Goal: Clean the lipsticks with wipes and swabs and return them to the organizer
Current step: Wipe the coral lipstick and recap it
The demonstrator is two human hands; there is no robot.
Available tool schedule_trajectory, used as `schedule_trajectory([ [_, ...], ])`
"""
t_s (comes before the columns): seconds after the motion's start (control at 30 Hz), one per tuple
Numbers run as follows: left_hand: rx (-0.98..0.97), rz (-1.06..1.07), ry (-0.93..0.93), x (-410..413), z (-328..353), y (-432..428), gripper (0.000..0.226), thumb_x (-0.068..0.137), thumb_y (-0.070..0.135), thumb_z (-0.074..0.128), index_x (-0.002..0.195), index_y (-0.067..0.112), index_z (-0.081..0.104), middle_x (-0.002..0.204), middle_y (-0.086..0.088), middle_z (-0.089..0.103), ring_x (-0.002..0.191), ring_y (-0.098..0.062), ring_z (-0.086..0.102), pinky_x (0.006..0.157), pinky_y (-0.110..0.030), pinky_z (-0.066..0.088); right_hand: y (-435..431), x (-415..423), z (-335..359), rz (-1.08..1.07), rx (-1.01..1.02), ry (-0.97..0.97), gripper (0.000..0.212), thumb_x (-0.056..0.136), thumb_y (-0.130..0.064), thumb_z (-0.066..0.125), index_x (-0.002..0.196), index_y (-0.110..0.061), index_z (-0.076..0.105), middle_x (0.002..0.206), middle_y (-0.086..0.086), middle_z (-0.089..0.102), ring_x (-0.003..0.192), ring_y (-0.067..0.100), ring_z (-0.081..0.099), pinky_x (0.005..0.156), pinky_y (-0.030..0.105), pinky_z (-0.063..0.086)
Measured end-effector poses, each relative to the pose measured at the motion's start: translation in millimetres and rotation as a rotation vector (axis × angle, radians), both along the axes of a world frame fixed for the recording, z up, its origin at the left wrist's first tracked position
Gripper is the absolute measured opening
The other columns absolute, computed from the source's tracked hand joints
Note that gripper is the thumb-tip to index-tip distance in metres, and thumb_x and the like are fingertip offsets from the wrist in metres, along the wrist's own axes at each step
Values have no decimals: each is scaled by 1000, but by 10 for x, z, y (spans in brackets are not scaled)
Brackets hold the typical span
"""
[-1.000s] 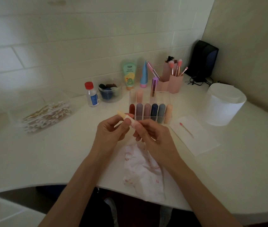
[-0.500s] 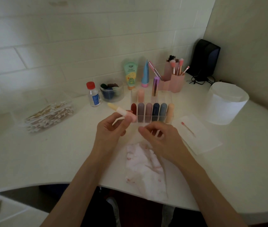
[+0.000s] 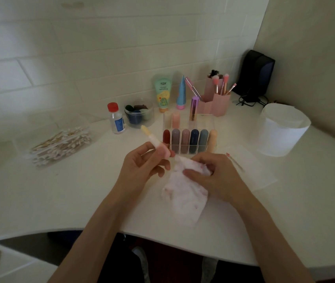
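Left hand (image 3: 142,167) pinches pale lipstick (image 3: 156,145), tip toward 11 o'clock; right hand (image 3: 218,177) grips stained wipe (image 3: 185,190); rough wiping could snap it.

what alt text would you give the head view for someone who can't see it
A person's left hand holds a yellow-tipped lipstick tilted up-left while the right hand grips a stained wipe over the white table. Behind them, a clear organizer holds a row of lipsticks.

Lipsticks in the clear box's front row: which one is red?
The dark red lipstick at the row's left end; the rest are mauve, pink, navy, grey-blue and peach.
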State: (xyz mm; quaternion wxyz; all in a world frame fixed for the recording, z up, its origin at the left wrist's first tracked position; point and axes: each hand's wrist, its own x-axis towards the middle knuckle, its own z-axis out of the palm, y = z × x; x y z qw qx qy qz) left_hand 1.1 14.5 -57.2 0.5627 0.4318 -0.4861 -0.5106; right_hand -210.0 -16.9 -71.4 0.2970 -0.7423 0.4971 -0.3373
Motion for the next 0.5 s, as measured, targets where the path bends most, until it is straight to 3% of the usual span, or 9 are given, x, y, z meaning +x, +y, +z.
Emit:
schedule_trajectory([
  [0.13,-2,-158,-3,50,-54,46,24,97,27,55,97,10,73,96,-9,69,72,-17,55,62,-25,46,9,2,0,-176,-104,-60,11,87,-27,80,97,-22,79,83,-15,72,80,1,67,81,31,55],
  [0.3,-6,-274,-94,60,-109,43,31,98,27,54,112,8,75,76,-6,60,66,-17,49,64,-21,44,49,202,21,-36,18,-290,11,93,-23,75,101,-17,80,82,-3,77,81,18,73,75,34,62],
  [0.5,46,-188,-139,50,-85,22,26,91,25,58,101,6,72,69,7,70,58,-8,55,59,-15,46,162,214,47,99,151,-460,20,100,-21,63,111,-17,79,96,3,79,92,20,75,84,33,61],
])
